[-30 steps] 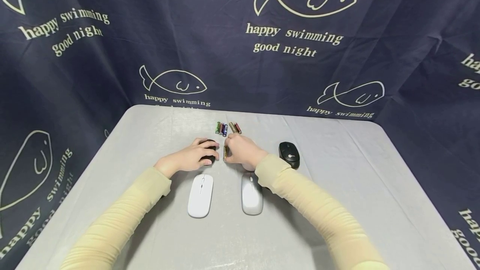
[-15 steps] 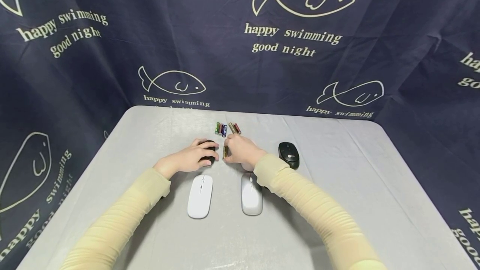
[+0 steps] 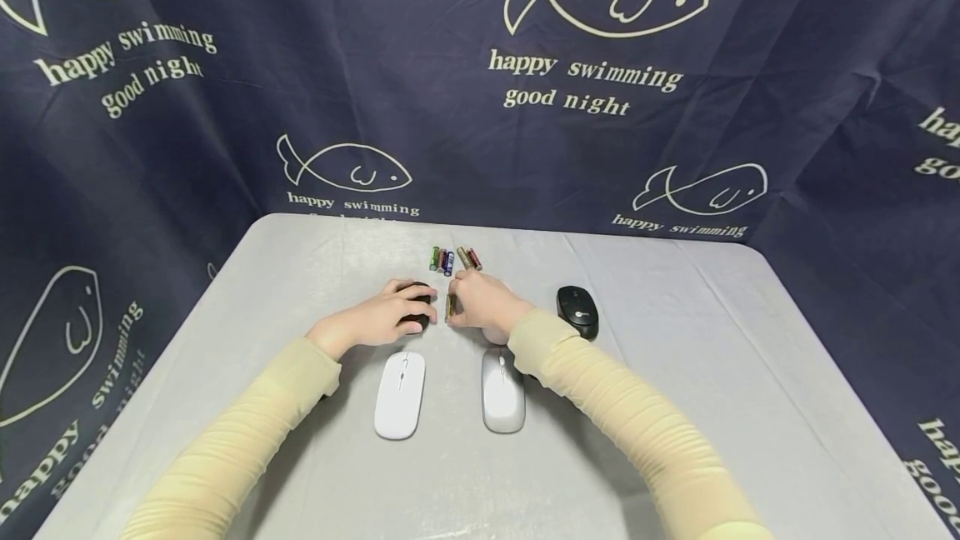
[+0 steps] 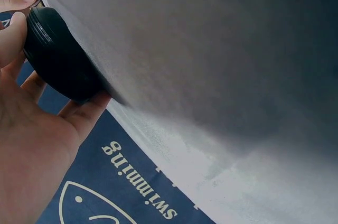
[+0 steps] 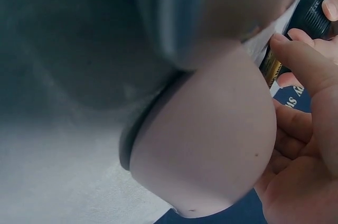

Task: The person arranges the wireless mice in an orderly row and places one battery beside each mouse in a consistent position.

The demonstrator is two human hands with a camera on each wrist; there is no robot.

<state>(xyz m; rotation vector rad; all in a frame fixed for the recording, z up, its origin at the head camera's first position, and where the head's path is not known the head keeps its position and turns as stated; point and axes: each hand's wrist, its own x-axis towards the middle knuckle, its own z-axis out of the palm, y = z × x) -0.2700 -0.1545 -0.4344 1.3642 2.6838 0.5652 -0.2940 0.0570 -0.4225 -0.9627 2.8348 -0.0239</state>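
In the head view my left hand [image 3: 375,317] grips a small black computer mouse [image 3: 423,300], fingers over its top. The left wrist view shows this mouse [image 4: 60,57] between thumb and fingers. To its right, my right hand [image 3: 486,303] pinches a gold-and-black battery [image 3: 450,307] between thumb and fingers, end to end. This battery [image 5: 273,71] is partly covered by fingers in the right wrist view. A pale pink mouse [image 5: 206,139] lies close by the right palm, mostly hidden in the head view.
Beyond the hands lie several batteries [image 3: 442,260] in a row and a gold-and-red pair [image 3: 469,258]. Nearer are a white mouse [image 3: 399,397] and a silver-grey mouse [image 3: 502,394]. Another black mouse [image 3: 577,312] stands right on the grey-covered table [image 3: 675,357].
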